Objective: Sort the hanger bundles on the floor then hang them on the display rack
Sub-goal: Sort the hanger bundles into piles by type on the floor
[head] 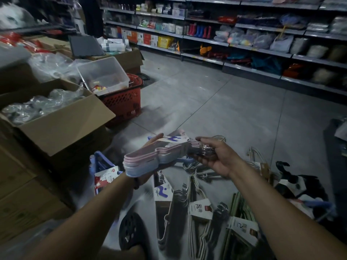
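Note:
A bundle of pastel pink and blue hangers point(148, 160) with a white and blue paper label is held flat above the floor. My left hand point(150, 145) supports it from underneath, fingertips showing past its far edge. My right hand point(216, 158) grips the bundle's metal hooks at the right end. Below, several more hanger bundles lie on the grey floor: a labelled one point(165, 201), cream ones point(199, 212), another labelled one point(240, 233) and a black one point(293, 181). A blue bundle point(101, 171) leans at the left.
Open cardboard boxes point(56, 119) of plastic-wrapped goods stand at the left, with a red shopping basket point(124, 102) holding a clear bin point(103, 74). Stocked store shelves point(244, 44) line the far side. A black round object point(131, 233) lies near my feet.

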A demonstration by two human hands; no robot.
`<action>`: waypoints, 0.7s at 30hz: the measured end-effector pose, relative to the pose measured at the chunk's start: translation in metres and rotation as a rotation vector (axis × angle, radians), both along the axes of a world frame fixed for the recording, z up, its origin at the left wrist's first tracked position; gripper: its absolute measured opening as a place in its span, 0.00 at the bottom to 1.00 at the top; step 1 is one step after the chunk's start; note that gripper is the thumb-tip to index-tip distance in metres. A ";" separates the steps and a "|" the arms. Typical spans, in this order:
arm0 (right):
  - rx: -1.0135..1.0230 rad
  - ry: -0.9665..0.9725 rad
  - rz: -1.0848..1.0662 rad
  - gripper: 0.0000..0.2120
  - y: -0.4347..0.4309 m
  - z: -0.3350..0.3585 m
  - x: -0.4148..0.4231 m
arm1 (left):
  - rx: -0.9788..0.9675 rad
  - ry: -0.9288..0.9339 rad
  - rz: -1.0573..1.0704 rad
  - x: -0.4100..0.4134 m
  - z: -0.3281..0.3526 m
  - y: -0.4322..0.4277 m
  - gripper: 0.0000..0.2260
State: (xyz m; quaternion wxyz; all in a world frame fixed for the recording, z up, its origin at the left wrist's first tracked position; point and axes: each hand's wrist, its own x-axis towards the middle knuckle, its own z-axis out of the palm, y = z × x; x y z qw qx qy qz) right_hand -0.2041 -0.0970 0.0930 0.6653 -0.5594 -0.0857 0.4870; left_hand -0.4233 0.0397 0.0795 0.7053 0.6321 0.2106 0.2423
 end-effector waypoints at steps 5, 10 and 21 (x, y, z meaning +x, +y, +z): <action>0.108 0.018 -0.071 0.15 0.006 -0.034 0.000 | -0.365 0.020 -0.091 -0.003 -0.002 0.011 0.18; 0.013 0.013 0.009 0.17 0.012 -0.060 0.009 | -0.538 0.203 -0.137 -0.002 -0.023 0.023 0.15; -0.434 0.002 -0.306 0.10 0.078 -0.186 -0.007 | 0.035 0.807 0.273 0.049 -0.191 0.003 0.17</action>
